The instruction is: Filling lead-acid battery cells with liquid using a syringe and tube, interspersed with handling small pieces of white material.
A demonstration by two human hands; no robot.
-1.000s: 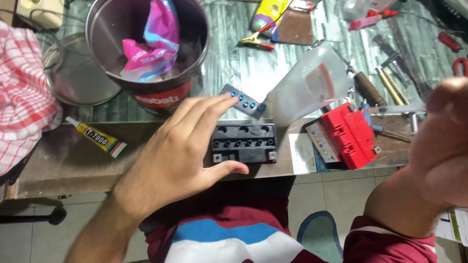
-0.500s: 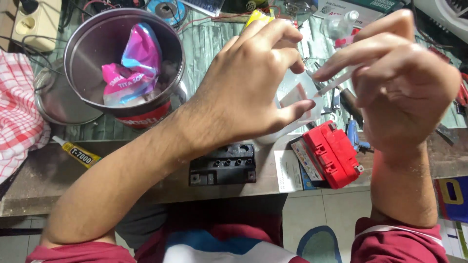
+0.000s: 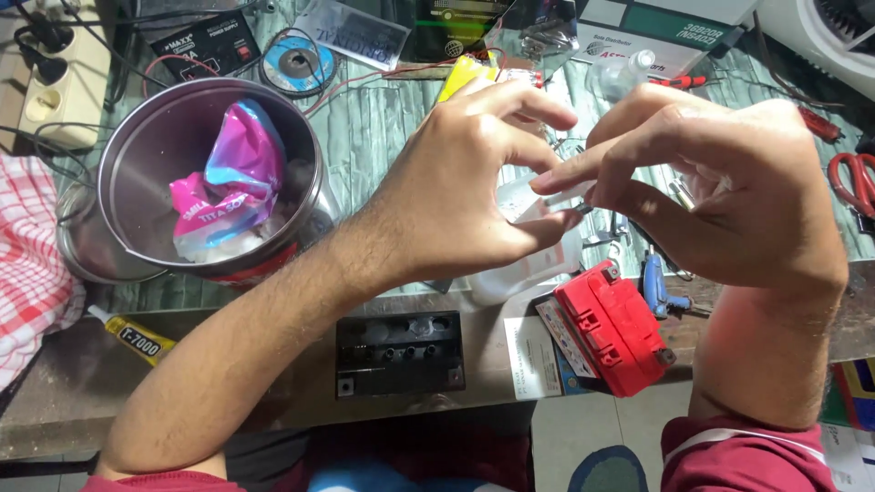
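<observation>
Both hands have come closer together since a moment ago, and their fingertips now meet above the middle of the desk [image 3: 383, 137].

Near the left edge of the desk stands a round metal tin [image 3: 146, 182] with a pink and blue bag [image 3: 228, 191] inside it. A small yellow glue tube [image 3: 132, 335] lies at the front edge, left of the arm. A black block with holes [image 3: 399, 353] sits at the front edge, under the raised hands.

The left hand [image 3: 465, 182] is curled, its fingers pinching a small clear plastic piece [image 3: 538, 202]. The right hand [image 3: 720, 182] is curled too, and its fingers pinch the same piece from the other side. The piece is up in the air between both hands.

A red battery box [image 3: 615, 328] lies at the front edge, below the right hand. Red scissors [image 3: 855, 182] rest near the right edge.
</observation>
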